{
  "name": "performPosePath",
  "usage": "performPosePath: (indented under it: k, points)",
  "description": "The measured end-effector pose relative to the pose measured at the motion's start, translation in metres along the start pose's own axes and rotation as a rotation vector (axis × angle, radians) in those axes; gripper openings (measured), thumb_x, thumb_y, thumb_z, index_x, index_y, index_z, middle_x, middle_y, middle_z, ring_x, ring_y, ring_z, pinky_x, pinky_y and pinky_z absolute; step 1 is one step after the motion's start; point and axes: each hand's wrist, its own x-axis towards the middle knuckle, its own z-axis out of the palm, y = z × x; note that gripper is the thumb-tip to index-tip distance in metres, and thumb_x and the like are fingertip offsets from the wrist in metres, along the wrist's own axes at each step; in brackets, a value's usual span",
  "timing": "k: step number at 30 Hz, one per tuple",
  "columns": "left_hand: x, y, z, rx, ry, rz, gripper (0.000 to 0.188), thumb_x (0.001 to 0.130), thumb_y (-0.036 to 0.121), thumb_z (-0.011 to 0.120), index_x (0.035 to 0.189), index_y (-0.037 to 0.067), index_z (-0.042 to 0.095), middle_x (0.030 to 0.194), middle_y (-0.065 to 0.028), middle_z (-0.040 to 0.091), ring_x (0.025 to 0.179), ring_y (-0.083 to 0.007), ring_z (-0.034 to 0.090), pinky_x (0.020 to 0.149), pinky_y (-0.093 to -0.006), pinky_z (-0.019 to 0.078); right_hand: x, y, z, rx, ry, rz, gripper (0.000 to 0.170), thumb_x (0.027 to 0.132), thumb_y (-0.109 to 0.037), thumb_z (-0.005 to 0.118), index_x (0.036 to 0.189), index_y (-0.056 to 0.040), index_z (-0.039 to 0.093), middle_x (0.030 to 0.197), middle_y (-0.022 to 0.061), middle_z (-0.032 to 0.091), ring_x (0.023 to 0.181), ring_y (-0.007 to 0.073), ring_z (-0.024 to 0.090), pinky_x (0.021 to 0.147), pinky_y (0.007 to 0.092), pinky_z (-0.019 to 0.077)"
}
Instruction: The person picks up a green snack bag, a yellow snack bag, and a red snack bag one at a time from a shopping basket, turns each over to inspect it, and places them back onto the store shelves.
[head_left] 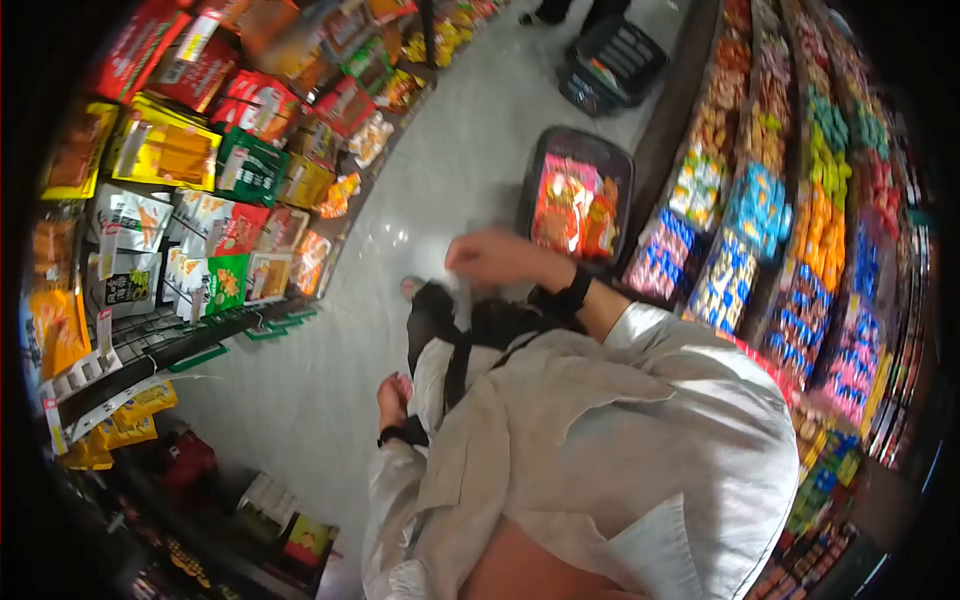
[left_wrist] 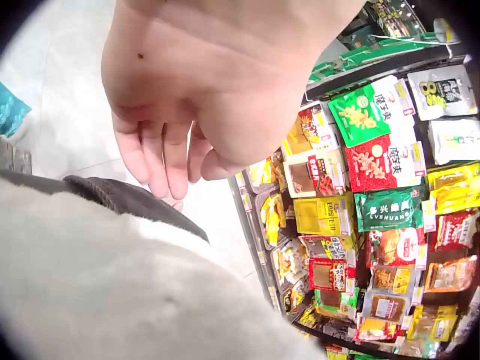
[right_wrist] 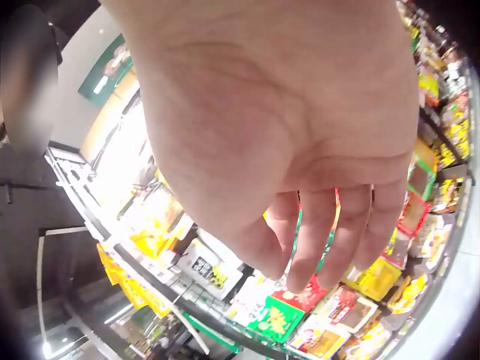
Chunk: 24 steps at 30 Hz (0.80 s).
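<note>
My right hand is held out in front of the body over the aisle floor, slightly blurred in the head view. Its fingers are loosely bent and hold nothing; in the right wrist view the palm and relaxed fingers overlap the snack shelf behind. A dark shopping basket with red and pink snack packs in it stands on the floor just past that hand. My left hand hangs low beside the leg. The left wrist view shows its palm with fingers loosely curved and nothing in them.
Racks of bagged snacks, among them a yellow pack and a green pack, line the left side. Bins of wrapped sweets run along the right. A second black basket stands farther up the aisle near another person's legs.
</note>
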Motion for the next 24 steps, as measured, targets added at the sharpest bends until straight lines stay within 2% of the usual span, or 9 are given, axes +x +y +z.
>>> performPosePath:
  k: [1, 3, 5, 10, 13, 17, 18, 22, 24]
  points:
    - [0.008, -0.003, -0.005, 0.047, -0.009, -0.015, 0.03, 0.095, 0.025, 0.06, 0.119, 0.007, 0.063, 0.092, -0.0052, 0.067, 0.079, -0.016, 0.065, 0.067, -0.0294, 0.0518, -0.015, 0.019, -0.002, -0.009, 0.056, 0.032, 0.017, 0.092, -0.019, 0.065, 0.105, -0.0097, 0.07, 0.096, 0.0074, 0.074, 0.087, 0.0209, 0.072, 0.078, 0.0335, 0.0553]
    - [0.004, 0.007, 0.004, 0.11, 0.038, -0.056, 0.03, 0.095, 0.026, 0.059, 0.117, 0.006, 0.064, 0.095, -0.006, 0.068, 0.08, -0.0165, 0.066, 0.068, -0.0292, 0.0524, -0.046, 0.058, -0.005, -0.075, 0.188, 0.011, 0.017, 0.096, -0.018, 0.063, 0.107, -0.0078, 0.07, 0.094, 0.0063, 0.072, 0.088, 0.0112, 0.067, 0.078, 0.0283, 0.0532]
    - [0.004, 0.018, 0.015, 0.208, 0.019, -0.069, 0.03, 0.095, 0.026, 0.059, 0.117, 0.006, 0.064, 0.099, -0.0072, 0.069, 0.085, -0.0175, 0.067, 0.071, -0.0293, 0.0533, -0.07, 0.111, 0.0, 0.008, 0.313, 0.094, 0.017, 0.096, -0.017, 0.065, 0.108, -0.0063, 0.07, 0.097, 0.0053, 0.072, 0.091, 0.0111, 0.067, 0.08, 0.0286, 0.0529]
    - [-0.02, 0.039, 0.068, 0.491, -0.082, 0.021, 0.035, 0.097, 0.027, 0.056, 0.125, 0.006, 0.059, 0.103, -0.0066, 0.068, 0.089, -0.0164, 0.066, 0.078, -0.0288, 0.0528, -0.129, 0.161, 0.015, 0.111, 0.514, 0.379, 0.02, 0.094, -0.016, 0.068, 0.11, -0.0039, 0.069, 0.095, 0.0029, 0.071, 0.088, 0.0105, 0.066, 0.079, 0.0272, 0.0524]
    - [-0.023, 0.034, 0.091, 0.582, -0.16, 0.043, 0.035, 0.097, 0.026, 0.056, 0.125, 0.006, 0.059, 0.106, -0.0087, 0.069, 0.09, -0.0173, 0.066, 0.08, -0.0296, 0.0531, -0.145, 0.213, 0.032, 0.304, 0.581, 0.378, 0.02, 0.093, -0.015, 0.068, 0.109, -0.0023, 0.069, 0.094, 0.0022, 0.07, 0.087, 0.0096, 0.065, 0.078, 0.0258, 0.0516]
    - [-0.021, 0.009, 0.103, 0.63, -0.191, -0.067, 0.031, 0.098, 0.024, 0.056, 0.123, 0.006, 0.06, 0.106, -0.0088, 0.069, 0.09, -0.0167, 0.067, 0.082, -0.0293, 0.0531, -0.149, 0.254, 0.036, 0.808, 0.762, 0.566, 0.024, 0.092, -0.015, 0.067, 0.11, 0.0004, 0.069, 0.094, 0.0041, 0.07, 0.081, 0.0107, 0.065, 0.073, 0.0249, 0.0516]
    - [-0.024, 0.002, 0.108, 0.69, -0.18, -0.052, 0.029, 0.098, 0.025, 0.056, 0.12, 0.006, 0.062, 0.101, -0.0071, 0.07, 0.086, -0.0139, 0.065, 0.078, -0.0281, 0.0519, -0.151, 0.277, 0.033, 0.828, 0.73, 0.6, 0.021, 0.097, -0.019, 0.062, 0.114, -0.0065, 0.066, 0.1, 0.0003, 0.068, 0.089, 0.01, 0.066, 0.078, 0.0243, 0.0528]
    - [-0.019, -0.013, 0.131, 0.91, -0.06, -0.021, 0.023, 0.098, 0.024, 0.058, 0.11, 0.008, 0.068, 0.089, -0.0015, 0.068, 0.072, -0.0102, 0.057, 0.066, -0.0254, 0.0465, -0.138, 0.386, 0.025, 0.925, 0.826, 0.771, 0.018, 0.096, -0.02, 0.062, 0.109, -0.0092, 0.067, 0.095, 0.0, 0.069, 0.084, 0.0094, 0.065, 0.073, 0.0236, 0.0522]
    - [-0.01, -0.014, 0.131, 0.951, -0.05, -0.057, 0.027, 0.097, 0.025, 0.062, 0.116, 0.006, 0.065, 0.093, -0.004, 0.069, 0.08, -0.0095, 0.059, 0.07, -0.0271, 0.0469, -0.135, 0.456, 0.029, 0.967, 0.839, 0.795, 0.015, 0.091, -0.018, 0.065, 0.099, -0.0056, 0.07, 0.084, 0.0026, 0.069, 0.074, 0.0106, 0.064, 0.064, 0.0239, 0.0508]
